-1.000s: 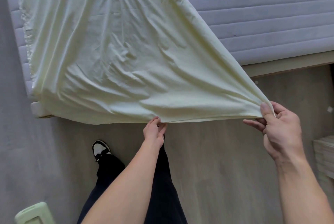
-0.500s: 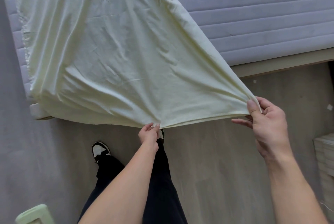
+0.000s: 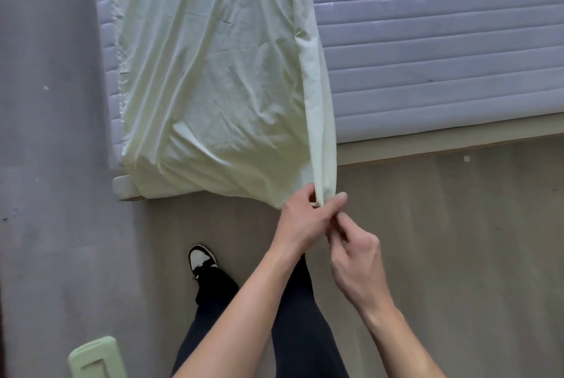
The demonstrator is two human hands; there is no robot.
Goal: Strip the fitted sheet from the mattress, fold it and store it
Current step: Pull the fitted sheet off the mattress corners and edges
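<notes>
The pale yellow fitted sheet (image 3: 213, 78) lies lengthwise over the left part of the bare grey quilted mattress (image 3: 442, 50) and hangs over its near corner. Its right edge is folded inward into a narrow band running down to my hands. My left hand (image 3: 300, 220) pinches the gathered lower corner of the sheet just past the mattress edge. My right hand (image 3: 355, 251) sits directly beside and below it, fingers closed on the same bunch of fabric. Both hands touch each other above the floor.
A light wooden bed frame edge (image 3: 451, 142) runs under the mattress. Wood-look floor (image 3: 457, 225) spreads to the right. My dark trousers and a black-and-white shoe (image 3: 202, 260) stand below the hands. A pale green object (image 3: 97, 359) lies at the bottom left.
My right hand has swept left with its sheet corner and met my left hand. The wide spread of sheet has folded into a narrower panel, uncovering more mattress on the right.
</notes>
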